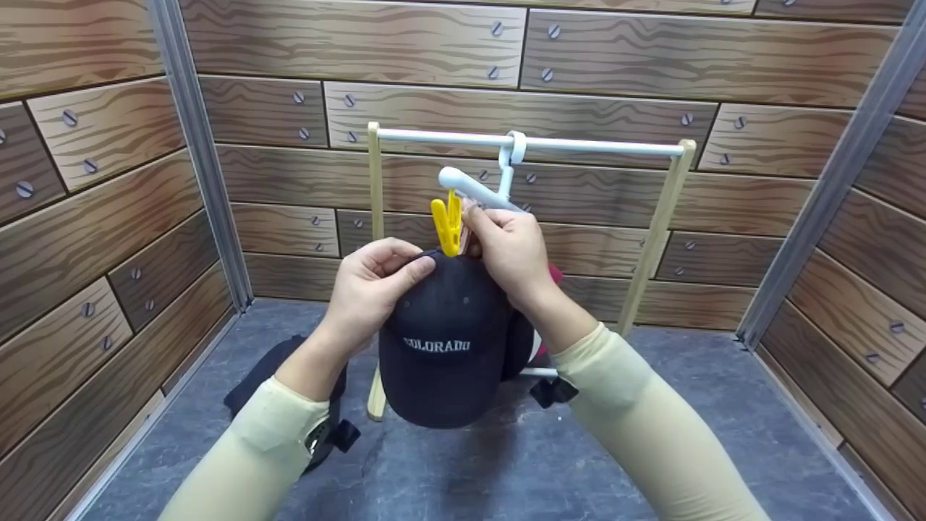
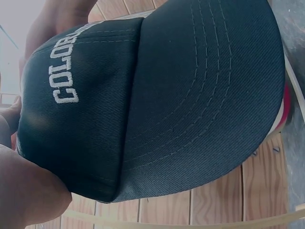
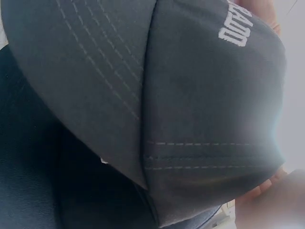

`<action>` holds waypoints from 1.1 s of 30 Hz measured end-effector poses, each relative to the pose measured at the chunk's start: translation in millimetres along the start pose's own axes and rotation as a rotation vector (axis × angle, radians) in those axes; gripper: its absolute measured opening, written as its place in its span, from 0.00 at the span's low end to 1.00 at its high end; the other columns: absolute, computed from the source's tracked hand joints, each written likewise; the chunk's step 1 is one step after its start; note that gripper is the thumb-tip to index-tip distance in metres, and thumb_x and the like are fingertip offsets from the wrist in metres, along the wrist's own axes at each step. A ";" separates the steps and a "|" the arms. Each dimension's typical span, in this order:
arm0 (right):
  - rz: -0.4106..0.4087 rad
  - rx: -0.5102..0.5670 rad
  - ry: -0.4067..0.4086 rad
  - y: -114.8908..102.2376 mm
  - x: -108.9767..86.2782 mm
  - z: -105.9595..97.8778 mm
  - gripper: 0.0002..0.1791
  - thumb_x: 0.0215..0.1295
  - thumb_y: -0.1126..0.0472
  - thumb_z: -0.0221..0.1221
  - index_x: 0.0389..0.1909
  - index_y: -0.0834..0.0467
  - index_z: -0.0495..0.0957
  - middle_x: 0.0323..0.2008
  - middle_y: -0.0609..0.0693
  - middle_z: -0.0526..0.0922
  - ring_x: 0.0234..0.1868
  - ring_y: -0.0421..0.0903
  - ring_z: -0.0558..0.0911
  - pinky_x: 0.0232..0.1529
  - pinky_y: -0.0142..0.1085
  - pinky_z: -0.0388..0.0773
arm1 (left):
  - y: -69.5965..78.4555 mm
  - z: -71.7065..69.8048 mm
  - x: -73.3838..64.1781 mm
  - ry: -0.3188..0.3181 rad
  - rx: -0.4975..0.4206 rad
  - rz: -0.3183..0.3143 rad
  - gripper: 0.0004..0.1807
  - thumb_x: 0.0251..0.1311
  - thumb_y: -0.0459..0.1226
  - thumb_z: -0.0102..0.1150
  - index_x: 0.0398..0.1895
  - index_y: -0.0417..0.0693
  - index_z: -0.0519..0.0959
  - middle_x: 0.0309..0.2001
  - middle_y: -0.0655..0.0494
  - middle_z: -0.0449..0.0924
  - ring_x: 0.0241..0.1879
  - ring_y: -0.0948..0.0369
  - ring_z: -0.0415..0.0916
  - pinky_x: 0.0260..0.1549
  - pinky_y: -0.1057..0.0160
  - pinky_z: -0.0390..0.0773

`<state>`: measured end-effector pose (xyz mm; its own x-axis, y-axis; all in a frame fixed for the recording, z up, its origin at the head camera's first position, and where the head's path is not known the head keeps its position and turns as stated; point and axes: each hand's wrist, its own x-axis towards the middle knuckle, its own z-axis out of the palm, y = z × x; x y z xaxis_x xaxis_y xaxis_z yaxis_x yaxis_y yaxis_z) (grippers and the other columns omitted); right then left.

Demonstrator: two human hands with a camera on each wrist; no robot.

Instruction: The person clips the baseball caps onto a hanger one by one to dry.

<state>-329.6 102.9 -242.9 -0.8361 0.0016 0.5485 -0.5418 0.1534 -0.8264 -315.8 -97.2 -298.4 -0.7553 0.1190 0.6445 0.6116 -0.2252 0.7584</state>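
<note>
A dark baseball cap [image 1: 441,311] with white COLORADO lettering hangs brim down below the end of a white hanger [image 1: 474,189]. My left hand [image 1: 376,278] pinches the crown's upper left edge between thumb and fingers. At the top of the crown is a yellow clothespin [image 1: 449,228], with its lower end at the fabric. Just right of it, my right hand [image 1: 510,246] pinches a pinkish clothespin [image 1: 464,237], mostly hidden by the fingers. In the left wrist view the brim [image 2: 205,105] shows closely; the right wrist view shows the cap's side [image 3: 209,105].
The hanger hooks over the white bar [image 1: 600,145] of a rack with wooden posts [image 1: 658,231]. Behind the held cap hang another dark cap [image 1: 517,347] and something red [image 1: 554,273]. Another dark cap [image 1: 264,373] lies on the grey floor [image 1: 564,463] at left. Wood-patterned walls surround this.
</note>
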 end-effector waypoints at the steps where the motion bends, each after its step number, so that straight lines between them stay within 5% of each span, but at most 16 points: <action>1: -0.002 -0.003 0.000 0.1 0.0 -0.2 0.26 0.81 0.54 0.64 0.17 0.55 0.85 0.18 0.44 0.79 0.24 0.40 0.74 0.26 0.31 0.70 | -0.2 0.2 0.2 -0.001 0.002 0.002 0.03 0.69 0.25 0.73 0.40 0.37 0.88 0.36 0.49 0.92 0.33 0.59 0.88 0.33 0.64 0.86; 20: -0.096 -0.046 -0.020 -0.4 -0.8 -3.3 0.25 0.80 0.56 0.65 0.20 0.62 0.90 0.20 0.45 0.84 0.28 0.42 0.79 0.31 0.32 0.74 | -2.4 6.9 3.1 0.032 0.018 0.043 0.02 0.69 0.25 0.73 0.40 0.37 0.88 0.36 0.50 0.92 0.32 0.60 0.85 0.33 0.65 0.84; 33: -0.059 -0.035 -0.009 2.0 -2.3 -4.8 0.24 0.79 0.55 0.67 0.18 0.57 0.89 0.21 0.43 0.82 0.30 0.42 0.76 0.31 0.32 0.69 | -5.3 15.5 4.2 0.087 0.040 0.064 0.06 0.70 0.27 0.74 0.41 0.31 0.86 0.37 0.48 0.92 0.33 0.59 0.87 0.33 0.65 0.84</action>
<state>-328.3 107.9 -245.2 -0.8038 -0.0174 0.5947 -0.5869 0.1872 -0.7878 -318.6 -80.5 -298.2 -0.7310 0.0204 0.6821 0.6668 -0.1911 0.7203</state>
